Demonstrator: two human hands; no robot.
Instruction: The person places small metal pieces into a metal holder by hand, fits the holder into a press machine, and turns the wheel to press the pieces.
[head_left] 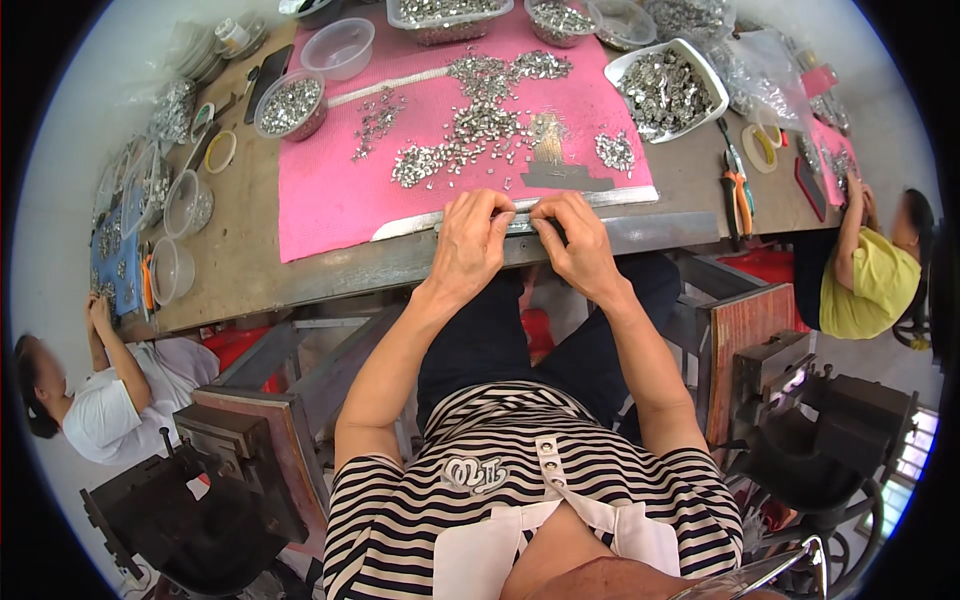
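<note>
At the table's near edge, my left hand (pixel 468 242) and my right hand (pixel 577 240) are close together, fingers curled and pinching. Between them lies a narrow metallic strip (pixel 520 226), low against the edge; both hands' fingertips press on its ends. Any small part under the fingers is hidden. Just beyond my hands, a pink mat (pixel 330 205) carries loose piles of small silver metal pieces (pixel 485 125). A grey flat plate (pixel 568 180) lies near my right hand, with a bunch of thin gold-coloured pins (pixel 547 137) beside it.
A clear tub (pixel 290 105) of metal pieces stands left, a white tray (pixel 668 90) of them right. Orange-handled pliers (pixel 738 195) and tape rolls (pixel 760 148) lie to the right. People work at both sides, one in a yellow top (pixel 872 275), one in white (pixel 130 400).
</note>
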